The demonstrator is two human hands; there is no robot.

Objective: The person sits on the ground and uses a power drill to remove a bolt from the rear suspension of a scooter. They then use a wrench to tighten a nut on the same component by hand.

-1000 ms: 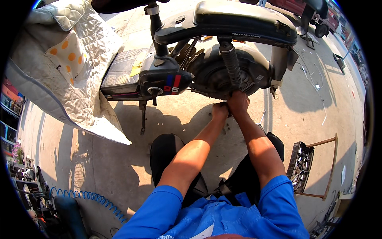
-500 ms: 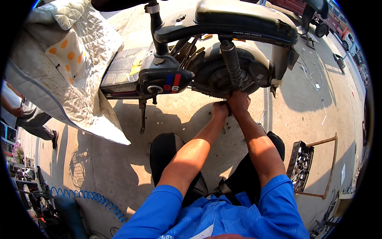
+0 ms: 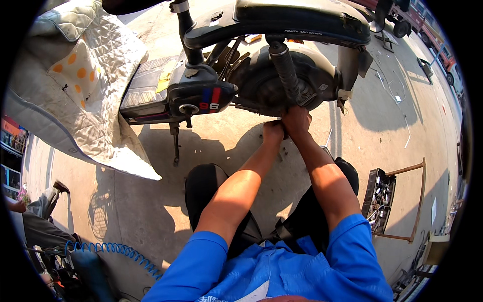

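Note:
An electric scooter stands side-on before me, with its black seat [image 3: 302, 22], a coiled shock absorber [image 3: 285, 70] and the dark rear wheel [image 3: 259, 83]. Low on the wheel, just under the shock absorber's bottom end, my right hand [image 3: 297, 122] is closed, fingers curled round. Close against it, a little lower and to the left, my left hand [image 3: 273, 132] is closed too. Whatever the two hands grip is hidden by the fingers and backs of the hands. To their left a kickstand [image 3: 175, 146] hangs from the scooter's footboard [image 3: 146, 93].
A quilted cover [image 3: 108, 121] drapes over the scooter's front. At right lies an open metal toolbox [image 3: 380, 199] filled with small parts, beside a rusty frame [image 3: 420, 201]. A blue coiled air hose [image 3: 123, 249] runs along the lower left. Another person's leg [image 3: 48, 231] shows at the left edge.
The scooter has shifted slightly left and up in the picture. My hands stay closed together at the wheel. The other person at left has moved nearer, toward the lower left.

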